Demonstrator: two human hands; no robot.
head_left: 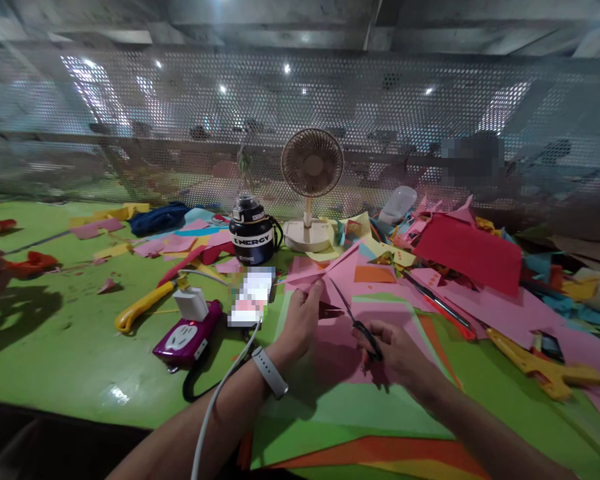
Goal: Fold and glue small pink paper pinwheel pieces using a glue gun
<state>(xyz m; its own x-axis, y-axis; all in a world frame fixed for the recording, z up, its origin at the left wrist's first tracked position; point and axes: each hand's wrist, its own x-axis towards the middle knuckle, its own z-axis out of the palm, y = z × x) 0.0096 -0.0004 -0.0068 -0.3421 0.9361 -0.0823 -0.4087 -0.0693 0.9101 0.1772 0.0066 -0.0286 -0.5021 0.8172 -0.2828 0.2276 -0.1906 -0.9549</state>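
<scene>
My left hand (303,319), with a pale band on its wrist, pinches a piece of pink paper (344,263) between thumb and fingers. The paper's pointed end sticks up to the right of the fingertips. In my right hand (393,347) is a pair of scissors (368,339) with dark handles, the fingers closed round them. One blade points up and left, close to the pink paper; whether it touches, I cannot tell. Below both hands lie a pink sheet (337,353) and light green sheets (350,410).
Left of my hands are a phone (253,297), a purple power socket (185,340) with a white charger (191,303), and a white cable (215,400). A bottle (251,233) and a fan (310,167) stand behind. Paper scraps and a yellow glue gun (535,367) lie right.
</scene>
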